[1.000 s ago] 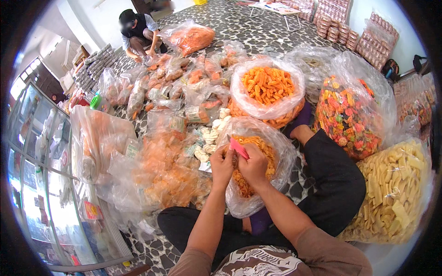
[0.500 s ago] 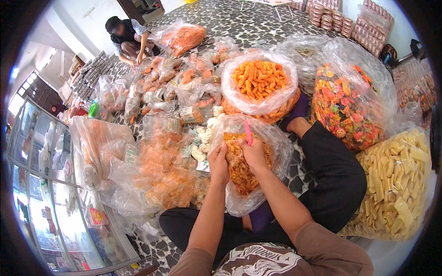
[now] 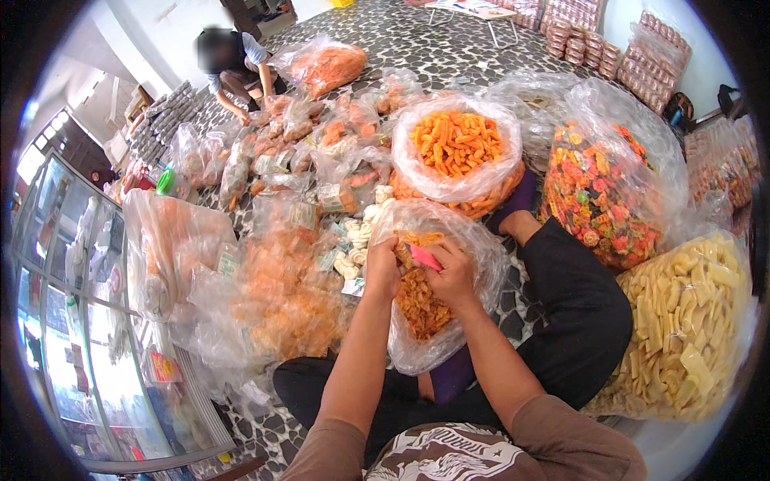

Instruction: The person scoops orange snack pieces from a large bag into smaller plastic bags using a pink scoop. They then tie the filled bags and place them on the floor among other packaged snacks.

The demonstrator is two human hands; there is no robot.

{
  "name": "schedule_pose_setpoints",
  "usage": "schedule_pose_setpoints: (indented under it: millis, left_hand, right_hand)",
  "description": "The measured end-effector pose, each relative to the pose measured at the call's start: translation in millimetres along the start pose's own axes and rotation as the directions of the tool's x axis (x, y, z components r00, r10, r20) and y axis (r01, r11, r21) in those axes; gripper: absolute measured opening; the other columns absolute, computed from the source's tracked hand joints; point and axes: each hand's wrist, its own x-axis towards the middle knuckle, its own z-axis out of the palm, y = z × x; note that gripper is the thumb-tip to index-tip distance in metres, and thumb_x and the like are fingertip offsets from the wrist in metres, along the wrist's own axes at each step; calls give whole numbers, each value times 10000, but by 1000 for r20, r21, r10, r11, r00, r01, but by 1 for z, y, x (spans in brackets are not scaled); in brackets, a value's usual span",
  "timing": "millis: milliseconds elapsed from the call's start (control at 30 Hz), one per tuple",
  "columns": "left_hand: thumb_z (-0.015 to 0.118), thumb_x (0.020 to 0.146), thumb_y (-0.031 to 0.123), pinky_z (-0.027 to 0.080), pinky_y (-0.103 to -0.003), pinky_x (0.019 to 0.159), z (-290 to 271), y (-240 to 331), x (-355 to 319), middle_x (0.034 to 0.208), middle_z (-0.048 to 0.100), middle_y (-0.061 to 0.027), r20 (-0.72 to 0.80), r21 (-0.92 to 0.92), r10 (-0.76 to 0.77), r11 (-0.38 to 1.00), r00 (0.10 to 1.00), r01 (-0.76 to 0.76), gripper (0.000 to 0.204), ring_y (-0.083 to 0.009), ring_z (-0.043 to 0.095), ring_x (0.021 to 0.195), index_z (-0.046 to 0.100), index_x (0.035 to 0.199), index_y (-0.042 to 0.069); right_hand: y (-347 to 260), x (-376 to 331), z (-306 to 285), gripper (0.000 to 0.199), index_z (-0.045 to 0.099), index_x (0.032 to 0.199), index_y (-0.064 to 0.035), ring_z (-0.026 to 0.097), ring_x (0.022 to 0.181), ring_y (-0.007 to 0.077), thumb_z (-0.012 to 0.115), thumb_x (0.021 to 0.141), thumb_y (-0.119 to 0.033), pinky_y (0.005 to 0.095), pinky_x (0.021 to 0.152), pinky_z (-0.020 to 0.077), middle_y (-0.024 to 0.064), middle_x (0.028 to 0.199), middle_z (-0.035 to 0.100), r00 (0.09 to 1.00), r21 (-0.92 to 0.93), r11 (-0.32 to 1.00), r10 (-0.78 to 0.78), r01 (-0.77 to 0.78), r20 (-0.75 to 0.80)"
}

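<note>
Between my crossed legs stands a large clear plastic bag point(image 3: 481, 309), its mouth spread wide, with orange-brown chips point(image 3: 423, 309) inside. Both my hands are over its mouth, close together. My right hand point(image 3: 454, 279) is closed around a flat pink piece point(image 3: 425, 257), now lying slantwise toward the other hand; its kind is unclear. My left hand point(image 3: 384, 270) is closed too, fingertips pinching something thin and brownish beside the pink piece that I cannot make out. Just beyond sits an open bag point(image 3: 399, 136) of orange puffed sticks point(image 3: 454, 143).
To the left lie filled small bags point(image 3: 289, 305) in a heap and a glass display case point(image 3: 88, 321). On the right stand a bag of colourful snacks point(image 3: 597, 192) and a bag of pale yellow strips point(image 3: 682, 321). At the far left, another person point(image 3: 233, 68) crouches by more bags.
The pink piece, upright before, has tipped over toward my left hand. My hands have drawn a little nearer each other, and the left fingers have curled in. The other person's arms have shifted slightly.
</note>
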Motion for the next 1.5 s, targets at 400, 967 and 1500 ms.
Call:
schedule_pose_setpoints:
  millis: [400, 967, 1500]
  left_hand:
    - [620, 1033, 240, 626, -353, 736, -2, 6, -4, 1001, 691, -128, 61, 60, 32, 998, 998, -36, 354, -235, 721, 795, 625, 1259, -33]
    - [785, 887, 144, 553, -345, 710, 6, 1, 13, 858, 750, -146, 191, 719, 724, 356, 663, -597, 170, -218, 713, 741, 787, 979, 1]
    - [749, 921, 135, 519, -297, 637, 6, -2, 23, 756, 739, -104, 176, 689, 556, 520, 813, -505, 193, -115, 647, 658, 765, 1002, -39]
  right_hand:
    - [32, 6, 9, 138, 739, 983, -30, 646, 756, 233, 766, 854, -70, 346, 705, 510, 100, 831, 668, 944, 248, 931, 306, -269, -123]
    - [15, 44, -1, 206, 650, 955, 5, 636, 754, 388, 722, 921, -185, 462, 681, 480, 193, 810, 648, 946, -204, 925, 305, -321, -106]
    - [13, 45, 2, 212, 650, 1013, 6, 680, 849, 455, 696, 907, -170, 517, 751, 515, 246, 860, 687, 854, -72, 851, 516, -520, -67]
